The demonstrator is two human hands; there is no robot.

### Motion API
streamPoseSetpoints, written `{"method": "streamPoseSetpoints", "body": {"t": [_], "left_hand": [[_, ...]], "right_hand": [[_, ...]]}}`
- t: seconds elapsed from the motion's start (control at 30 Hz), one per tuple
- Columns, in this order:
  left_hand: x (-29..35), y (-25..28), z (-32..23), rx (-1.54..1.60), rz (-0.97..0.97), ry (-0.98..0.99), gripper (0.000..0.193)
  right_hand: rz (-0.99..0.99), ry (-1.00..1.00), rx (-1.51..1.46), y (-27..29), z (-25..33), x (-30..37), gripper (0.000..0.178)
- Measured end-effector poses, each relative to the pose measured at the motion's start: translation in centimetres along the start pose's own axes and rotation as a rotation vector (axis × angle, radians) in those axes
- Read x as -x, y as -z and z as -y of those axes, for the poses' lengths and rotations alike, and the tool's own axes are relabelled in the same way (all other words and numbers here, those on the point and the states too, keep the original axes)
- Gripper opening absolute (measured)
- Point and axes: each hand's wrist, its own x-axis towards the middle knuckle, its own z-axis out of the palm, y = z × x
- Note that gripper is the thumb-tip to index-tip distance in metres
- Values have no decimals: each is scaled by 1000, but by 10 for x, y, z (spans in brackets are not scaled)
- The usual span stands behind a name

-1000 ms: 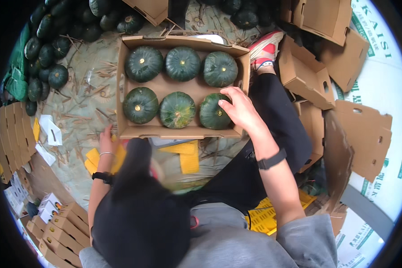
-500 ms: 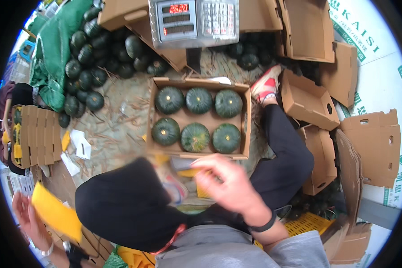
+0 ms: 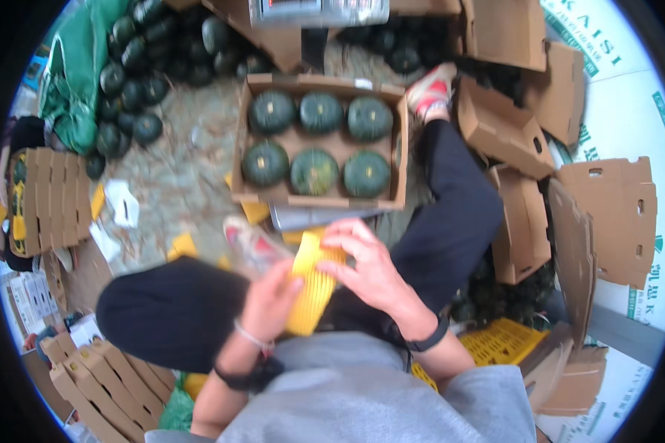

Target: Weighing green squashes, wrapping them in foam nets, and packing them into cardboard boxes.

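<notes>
On wrinkled greenish tarp [image 3: 188, 159], open cardbd carton [image 3: 325, 201] w/ 6 kabocha [image 3: 366, 174]; over lap [image 3: 355, 319], L hand [image 3: 270, 303] & R hand [image 3: 368, 272] both pinch ribbed yellow sheet [image 3: 310, 295]; loose squash [image 3: 148, 129] heaped back L, more cartons [image 3: 501, 129] R.

From the head, one fisheye view looks down, close above left hand [image 3: 270, 301] and right hand [image 3: 374, 277], shirt [image 3: 340, 395] at six o'clock.

Yellow sheet [image 3: 314, 294] with parallel lines, dark green pumpkins [image 3: 272, 112], one yellow-mottled pumpkin [image 3: 314, 172], brown box [image 3: 318, 201], grey shirt [image 3: 340, 384], black trousers [image 3: 462, 199], red-and-white shoe [image 3: 430, 90]
</notes>
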Motion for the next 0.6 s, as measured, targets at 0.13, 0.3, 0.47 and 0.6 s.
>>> {"method": "streamPoseSetpoints", "body": {"t": [0.13,0.3,0.47,0.6], "left_hand": [[-13,8,3,-173,-45,-7,17],[-5,29,-2,631,38,249,35],[-7,5,-29,478,78,-23,51],[-25,14,-21,-746,-347,-382,44]], "right_hand": [[-78,11,-5,-18,-5,2,19],[342,-514,-810,-1,-5,2,35],[306,-437,-1066,-17,-1,1,34],[164,-238,-610,-12,-35,-11,31]]}}
